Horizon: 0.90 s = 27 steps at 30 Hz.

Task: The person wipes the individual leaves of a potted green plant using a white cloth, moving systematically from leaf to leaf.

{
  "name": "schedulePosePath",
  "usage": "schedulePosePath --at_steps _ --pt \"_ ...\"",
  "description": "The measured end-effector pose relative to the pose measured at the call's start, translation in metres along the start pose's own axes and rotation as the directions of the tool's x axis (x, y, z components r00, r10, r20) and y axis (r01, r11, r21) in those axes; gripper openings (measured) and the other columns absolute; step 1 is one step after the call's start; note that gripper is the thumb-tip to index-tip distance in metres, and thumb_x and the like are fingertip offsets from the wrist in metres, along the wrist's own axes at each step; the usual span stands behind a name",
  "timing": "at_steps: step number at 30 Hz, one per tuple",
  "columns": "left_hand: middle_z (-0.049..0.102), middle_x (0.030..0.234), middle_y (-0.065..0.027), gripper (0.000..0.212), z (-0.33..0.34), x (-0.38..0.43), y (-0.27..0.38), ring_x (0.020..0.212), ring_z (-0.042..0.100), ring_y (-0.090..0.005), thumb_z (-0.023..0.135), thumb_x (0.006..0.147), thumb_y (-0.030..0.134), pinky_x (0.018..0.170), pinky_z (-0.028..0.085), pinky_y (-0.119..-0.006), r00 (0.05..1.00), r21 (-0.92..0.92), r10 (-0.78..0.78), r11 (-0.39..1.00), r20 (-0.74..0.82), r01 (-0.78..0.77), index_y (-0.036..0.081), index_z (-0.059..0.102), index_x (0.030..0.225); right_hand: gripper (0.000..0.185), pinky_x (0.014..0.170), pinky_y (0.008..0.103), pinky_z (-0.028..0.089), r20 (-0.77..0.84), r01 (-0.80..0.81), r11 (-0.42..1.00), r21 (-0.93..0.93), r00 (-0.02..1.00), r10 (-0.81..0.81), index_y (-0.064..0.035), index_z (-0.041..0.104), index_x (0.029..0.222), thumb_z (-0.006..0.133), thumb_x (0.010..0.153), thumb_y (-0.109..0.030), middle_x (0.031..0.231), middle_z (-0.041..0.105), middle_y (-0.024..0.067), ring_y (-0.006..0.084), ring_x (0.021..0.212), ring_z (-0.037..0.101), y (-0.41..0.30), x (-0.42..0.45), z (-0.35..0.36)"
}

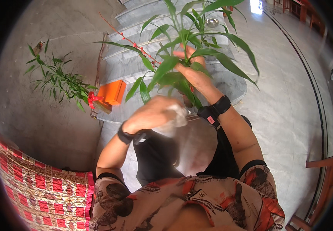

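Observation:
Long green leaves of a potted plant (pixel 169 69) rise in front of me, above a marble step. My right hand (pixel 193 63) reaches in among the stems and leaves, its fingers partly hidden; whether they grip a stem I cannot tell. Lower and to the left, my left hand (pixel 157 111) is blurred and closed on a crumpled whitish cloth or tissue (pixel 178 115), just below the leaves. A red-berried twig (pixel 134 44) slants up to the left from the foliage. The plant's container is mostly hidden behind leaves.
Marble stairs (pixel 143 37) climb ahead, with a metal bowl (pixel 212 22) near more foliage. An orange box (pixel 113 92) stands left, beside a leafy bunch (pixel 65 83) with a red ribbon (pixel 92 99). A red patterned cover (pixel 45 187) lies lower left; wooden furniture (pixel 328 173) stands right.

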<state>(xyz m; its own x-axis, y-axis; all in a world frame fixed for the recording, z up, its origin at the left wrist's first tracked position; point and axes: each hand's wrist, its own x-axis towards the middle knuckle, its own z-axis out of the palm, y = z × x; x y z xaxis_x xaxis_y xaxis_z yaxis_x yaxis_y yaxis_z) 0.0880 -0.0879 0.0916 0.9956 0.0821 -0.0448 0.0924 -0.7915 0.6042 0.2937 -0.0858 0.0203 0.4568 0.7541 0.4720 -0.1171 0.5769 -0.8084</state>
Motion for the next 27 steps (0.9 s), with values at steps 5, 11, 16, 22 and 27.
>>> schedulePosePath --at_steps 5,11,16,22,27 --pt "0.071 0.105 -0.0097 0.027 -0.024 -0.017 0.065 0.093 0.067 -0.0159 0.051 0.088 -0.004 0.086 0.052 -0.027 0.814 -0.513 -0.291 0.858 -0.502 -0.01 -0.003 0.065 0.111 0.078 0.092 0.033 0.052 -0.113 0.182 0.971 -0.154 0.973 -0.2 0.0042 0.033 0.148 0.075 0.082 -0.001 0.129 0.06 0.0205 0.0208 0.113 0.062 -0.006 -0.009 -0.008" --pt "0.067 0.113 -0.0158 0.049 -0.01 0.061 0.07 0.103 0.066 -0.0311 0.054 0.075 -0.016 0.091 0.052 -0.036 0.466 0.547 0.507 0.835 -0.725 -0.058 0.004 0.069 0.117 0.033 0.09 0.0295 0.048 -0.151 0.422 0.9 -0.106 0.888 -0.434 0.0009 0.058 0.124 0.063 0.092 -0.008 0.119 0.065 0.0097 0.0154 0.108 0.06 -0.018 -0.02 0.006" --pt "0.065 0.113 -0.0198 0.045 -0.01 0.085 0.044 0.103 0.063 -0.04 0.054 0.076 -0.011 0.088 0.051 -0.044 0.544 0.478 0.41 0.878 -0.732 -0.018 0.001 0.065 0.117 0.024 0.082 0.0276 0.047 -0.303 0.224 0.953 0.203 0.94 -0.157 0.0018 0.062 0.113 0.053 0.101 -0.016 0.106 0.064 0.0063 0.011 0.095 0.057 -0.014 -0.013 0.003" --pt "0.069 0.108 -0.0195 0.044 -0.007 0.09 0.028 0.097 0.068 -0.0377 0.055 0.074 -0.011 0.087 0.054 -0.039 0.571 0.429 0.3 0.898 -0.764 0.102 -0.001 0.068 0.114 0.033 0.074 0.0328 0.043 -0.474 0.103 0.976 0.19 0.881 -0.001 0.0034 0.064 0.092 0.051 0.103 -0.025 0.091 0.062 0.0068 0.012 0.083 0.052 -0.018 -0.017 -0.001" --pt "0.067 0.102 -0.0233 0.038 -0.006 0.1 0.021 0.09 0.067 -0.0397 0.059 0.076 -0.007 0.08 0.053 -0.042 0.642 0.451 0.254 0.878 -0.724 0.161 -0.002 0.068 0.113 0.042 0.086 0.0321 0.043 -0.386 0.087 0.995 0.041 0.92 -0.065 -0.0015 0.061 0.115 0.046 0.104 -0.039 0.111 0.059 0.0055 0.0131 0.1 0.052 -0.018 -0.032 -0.002"
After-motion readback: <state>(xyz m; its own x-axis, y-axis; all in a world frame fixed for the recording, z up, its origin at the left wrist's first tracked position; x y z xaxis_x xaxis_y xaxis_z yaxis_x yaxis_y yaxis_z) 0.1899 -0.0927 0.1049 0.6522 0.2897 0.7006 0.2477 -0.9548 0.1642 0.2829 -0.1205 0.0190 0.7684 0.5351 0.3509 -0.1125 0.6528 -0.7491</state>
